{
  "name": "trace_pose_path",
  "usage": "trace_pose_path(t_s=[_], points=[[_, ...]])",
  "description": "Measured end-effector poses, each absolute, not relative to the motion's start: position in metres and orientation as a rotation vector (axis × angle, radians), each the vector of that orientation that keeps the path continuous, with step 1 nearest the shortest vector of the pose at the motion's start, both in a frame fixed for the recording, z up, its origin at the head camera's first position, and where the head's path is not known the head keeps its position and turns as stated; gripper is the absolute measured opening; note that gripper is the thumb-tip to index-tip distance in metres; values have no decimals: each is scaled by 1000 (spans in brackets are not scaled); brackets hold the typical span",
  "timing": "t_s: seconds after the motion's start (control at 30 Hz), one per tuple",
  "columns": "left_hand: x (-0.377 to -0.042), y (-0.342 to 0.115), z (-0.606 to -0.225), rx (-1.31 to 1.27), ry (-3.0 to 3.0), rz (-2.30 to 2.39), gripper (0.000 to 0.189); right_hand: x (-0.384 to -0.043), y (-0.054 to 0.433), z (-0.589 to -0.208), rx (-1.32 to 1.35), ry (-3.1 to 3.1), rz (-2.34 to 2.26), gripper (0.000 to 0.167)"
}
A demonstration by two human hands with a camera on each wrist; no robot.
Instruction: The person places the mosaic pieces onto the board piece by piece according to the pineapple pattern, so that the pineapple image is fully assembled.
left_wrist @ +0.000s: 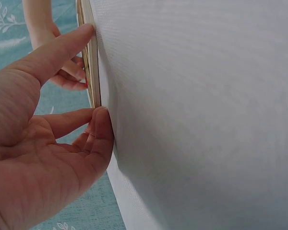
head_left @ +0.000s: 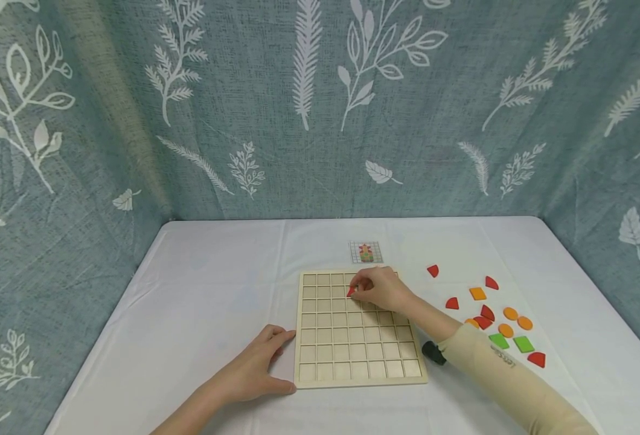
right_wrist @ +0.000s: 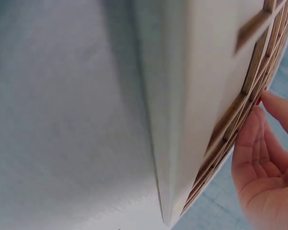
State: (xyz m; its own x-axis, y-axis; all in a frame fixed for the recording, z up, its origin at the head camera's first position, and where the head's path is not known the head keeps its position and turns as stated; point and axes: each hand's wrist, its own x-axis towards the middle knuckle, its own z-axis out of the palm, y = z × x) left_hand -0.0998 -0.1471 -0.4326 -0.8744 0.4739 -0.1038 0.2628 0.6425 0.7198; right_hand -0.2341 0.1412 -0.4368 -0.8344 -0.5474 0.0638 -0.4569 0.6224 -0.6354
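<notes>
Head view, and it's the right hand [head_left: 383, 291] with the action, thumb and fingertips drawn narrow in a pinch on a small red piece [head_left: 350, 292]. That piece is up at the back of the wooden board [head_left: 360, 383], over the second row of squares; whether it touches down, I can't tell. Right wrist view backs it up: just a sliver of red at the fingertips. Over to the left hand [head_left: 252, 371], thumb and fingers spread wide, tips against the board's left edge, thumb down at the near corner. Just beyond the board lies a gridded picture card [head_left: 366, 252]. Out right, scattered on the white cloth [head_left: 233, 272], it's red wedges [head_left: 537, 359], orange discs [head_left: 524, 323], an orange square [head_left: 477, 293] and green pieces [head_left: 523, 344]. A black object [head_left: 433, 353] sits by the board's right edge, next to the pale sleeve [head_left: 515, 380].
</notes>
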Motion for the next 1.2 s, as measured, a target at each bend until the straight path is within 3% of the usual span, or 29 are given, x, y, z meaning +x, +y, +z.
trace_pose_path(t_s=[0.77, 1.2], points=[[-99, -145, -433, 575, 2577, 1044, 90, -226, 150, -432, -823, 2640, -1039, 20], [-100, -142, -435, 559, 2582, 1033, 91, -217, 209, -425, -528, 2789, -1139, 21]])
